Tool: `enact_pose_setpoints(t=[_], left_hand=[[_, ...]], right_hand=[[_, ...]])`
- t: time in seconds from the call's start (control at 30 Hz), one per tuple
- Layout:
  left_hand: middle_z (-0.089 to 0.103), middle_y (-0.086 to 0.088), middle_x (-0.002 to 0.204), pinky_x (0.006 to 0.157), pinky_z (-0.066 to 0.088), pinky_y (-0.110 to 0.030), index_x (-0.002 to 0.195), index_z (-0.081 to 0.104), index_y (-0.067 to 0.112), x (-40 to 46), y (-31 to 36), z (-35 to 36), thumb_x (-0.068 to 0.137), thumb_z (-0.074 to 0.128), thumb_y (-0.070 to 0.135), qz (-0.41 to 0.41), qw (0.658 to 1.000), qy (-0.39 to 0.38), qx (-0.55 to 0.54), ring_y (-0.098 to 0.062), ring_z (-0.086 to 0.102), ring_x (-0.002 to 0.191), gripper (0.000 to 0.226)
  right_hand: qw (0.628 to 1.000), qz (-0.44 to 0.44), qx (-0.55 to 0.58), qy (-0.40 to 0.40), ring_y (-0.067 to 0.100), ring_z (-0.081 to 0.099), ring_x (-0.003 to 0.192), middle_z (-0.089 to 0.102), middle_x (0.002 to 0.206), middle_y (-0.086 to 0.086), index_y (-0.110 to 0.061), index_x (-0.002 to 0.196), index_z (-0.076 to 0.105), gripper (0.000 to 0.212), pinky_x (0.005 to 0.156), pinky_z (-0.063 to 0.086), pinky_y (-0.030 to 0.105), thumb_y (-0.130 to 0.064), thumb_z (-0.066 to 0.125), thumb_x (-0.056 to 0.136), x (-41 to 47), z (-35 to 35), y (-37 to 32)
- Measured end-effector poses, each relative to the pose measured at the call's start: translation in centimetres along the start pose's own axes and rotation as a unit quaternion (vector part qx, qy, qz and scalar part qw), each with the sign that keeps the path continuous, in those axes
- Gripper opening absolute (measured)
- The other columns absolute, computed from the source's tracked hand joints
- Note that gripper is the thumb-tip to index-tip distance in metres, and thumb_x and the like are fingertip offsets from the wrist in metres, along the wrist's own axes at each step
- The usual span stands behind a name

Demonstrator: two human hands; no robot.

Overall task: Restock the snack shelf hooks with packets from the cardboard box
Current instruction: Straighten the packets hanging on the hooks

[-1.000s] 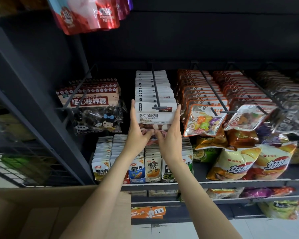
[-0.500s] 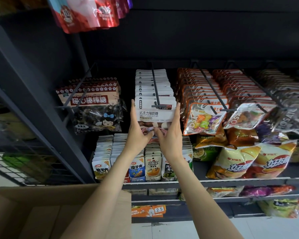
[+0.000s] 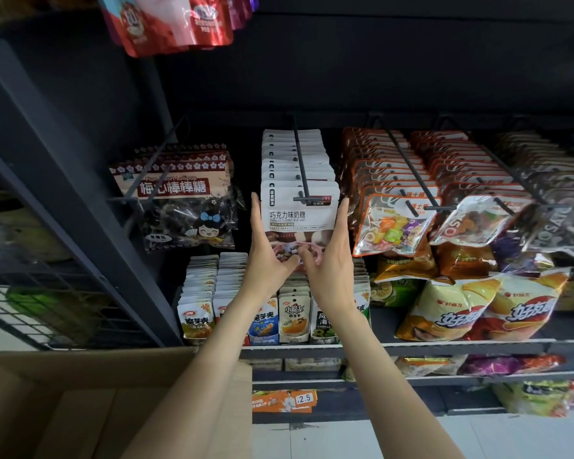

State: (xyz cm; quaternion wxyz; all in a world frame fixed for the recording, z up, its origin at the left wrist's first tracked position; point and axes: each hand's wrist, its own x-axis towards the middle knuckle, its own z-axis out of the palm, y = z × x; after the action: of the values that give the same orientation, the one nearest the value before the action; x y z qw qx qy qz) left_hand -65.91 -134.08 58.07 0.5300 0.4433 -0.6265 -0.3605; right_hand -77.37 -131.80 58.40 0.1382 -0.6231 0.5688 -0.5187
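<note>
The left hand (image 3: pixel 266 257) and right hand (image 3: pixel 329 260) flank the front chocolate milk candy packet (image 3: pixel 299 217), straight fingers (image 3: pixel 255 213) pressed to its side edges. It hangs upright between them, equally near both; its hook (image 3: pixel 300 167) runs straight away behind it.

An orange price label (image 3: pixel 284 400) sits above the pale tiled floor (image 3: pixel 312 442), with yellow crisp bags (image 3: pixel 444 309) up to its right.

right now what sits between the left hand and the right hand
The front white chocolate milk candy packet, hanging on its hook; the left hand and right hand flank its sides with straight fingers, seen in the head view.
</note>
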Motion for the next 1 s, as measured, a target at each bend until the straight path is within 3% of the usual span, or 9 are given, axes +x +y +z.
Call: enact_pose_setpoints(t=[0.13, 0.27, 0.37, 0.43, 0.53, 0.63, 0.73, 0.87, 1.0], left_hand=[[0.005, 0.002, 0.159, 0.082, 0.044, -0.006, 0.142, -0.002, 0.04, -0.6, 1.5, -0.2, 0.079, 0.069, -0.01, -0.006, 1.0, 0.005, -0.017, 0.019, 0.043, 0.117, 0.107], [0.025, 0.015, 0.15, 0.109, 0.025, -0.014, 0.142, 0.02, 0.037, -2.2, 2.8, -2.4, 0.085, 0.067, 0.007, 0.023, 0.992, 0.1, 0.068, -0.002, 0.027, 0.139, 0.08], [0.044, 0.009, 0.141, 0.111, 0.031, -0.025, 0.138, 0.038, 0.025, -3.9, 3.1, -5.8, 0.085, 0.061, 0.013, 0.058, 0.971, 0.208, 0.106, -0.006, 0.041, 0.131, 0.059], [0.049, 0.007, 0.135, 0.108, 0.037, -0.032, 0.134, 0.043, 0.019, -4.5, 2.9, -8.5, 0.085, 0.06, 0.013, 0.07, 0.952, 0.263, 0.137, -0.009, 0.047, 0.125, 0.052], [0.047, 0.006, 0.134, 0.104, 0.041, -0.031, 0.133, 0.041, 0.018, -4.0, 1.8, -11.8, 0.085, 0.062, 0.012, 0.058, 0.94, 0.281, 0.184, -0.012, 0.05, 0.122, 0.053], [0.042, -0.003, 0.142, 0.101, 0.042, -0.027, 0.141, 0.035, 0.01, -3.1, 0.7, -13.9, 0.086, 0.067, 0.012, 0.019, 0.939, 0.234, 0.251, -0.015, 0.047, 0.126, 0.064], [0.019, -0.015, 0.156, 0.096, 0.04, -0.027, 0.149, 0.016, 0.005, -1.6, 0.3, -13.7, 0.088, 0.066, 0.02, -0.036, 0.934, 0.155, 0.32, -0.024, 0.042, 0.13, 0.08], [0.014, -0.018, 0.156, 0.103, 0.041, -0.04, 0.15, 0.011, 0.01, 0.6, -0.9, -13.2, 0.086, 0.068, 0.024, -0.035, 0.931, 0.125, 0.341, -0.033, 0.033, 0.136, 0.087], [0.025, -0.016, 0.152, 0.105, 0.039, -0.048, 0.15, 0.016, 0.012, 1.2, -2.0, -13.2, 0.084, 0.068, 0.023, -0.041, 0.936, 0.133, 0.324, -0.035, 0.027, 0.139, 0.085]], right_hand=[[0.999, -0.036, -0.024, 0.023, 0.021, 0.019, 0.146, 0.02, 0.157, 0.013, -0.016, 0.152, 0.007, 0.08, 0.114, 0.031, 0.041, -0.011, 0.06, 0.093, -0.3, -0.2, -0.6], [0.972, -0.182, -0.041, 0.141, 0.024, 0.047, 0.124, 0.051, 0.13, 0.018, 0.002, 0.131, 0.048, 0.04, 0.103, 0.039, 0.029, 0.001, 0.054, 0.091, -1.5, -1.2, -2.4], [0.96, -0.254, -0.016, 0.117, 0.022, 0.056, 0.103, 0.062, 0.109, 0.014, -0.001, 0.117, 0.056, 0.025, 0.088, 0.047, 0.027, -0.003, 0.051, 0.092, -2.2, -0.5, -4.3], [0.966, -0.251, 0.007, 0.061, 0.019, 0.057, 0.1, 0.063, 0.108, 0.011, -0.003, 0.118, 0.055, 0.026, 0.082, 0.05, 0.029, -0.007, 0.051, 0.093, -2.3, 1.3, -5.6], [0.979, -0.201, 0.018, -0.043, 0.017, 0.05, 0.12, 0.053, 0.128, 0.011, -0.004, 0.134, 0.046, 0.042, 0.098, 0.044, 0.023, -0.014, 0.053, 0.093, -1.1, 4.6, -7.1], [0.985, -0.132, 0.012, -0.113, 0.019, 0.029, 0.139, 0.029, 0.15, 0.013, -0.01, 0.149, 0.024, 0.066, 0.105, 0.028, 0.015, -0.015, 0.059, 0.093, 0.7, 8.6, -8.5], [0.988, -0.086, 0.023, -0.124, 0.028, 0.023, 0.143, 0.014, 0.156, 0.017, -0.016, 0.153, 0.009, 0.077, 0.099, 0.035, 0.024, -0.013, 0.058, 0.094, 2.9, 11.4, -9.1], [0.993, -0.064, -0.012, -0.1, 0.035, 0.047, 0.125, 0.019, 0.151, 0.016, -0.021, 0.154, 0.007, 0.082, 0.084, 0.054, 0.035, -0.008, 0.059, 0.091, 4.8, 13.2, -8.9], [0.995, -0.068, -0.042, -0.059, 0.028, 0.061, 0.089, 0.05, 0.123, 0.017, -0.021, 0.152, 0.017, 0.075, 0.064, 0.05, 0.03, -0.001, 0.055, 0.091, 4.7, 13.6, -8.6]])
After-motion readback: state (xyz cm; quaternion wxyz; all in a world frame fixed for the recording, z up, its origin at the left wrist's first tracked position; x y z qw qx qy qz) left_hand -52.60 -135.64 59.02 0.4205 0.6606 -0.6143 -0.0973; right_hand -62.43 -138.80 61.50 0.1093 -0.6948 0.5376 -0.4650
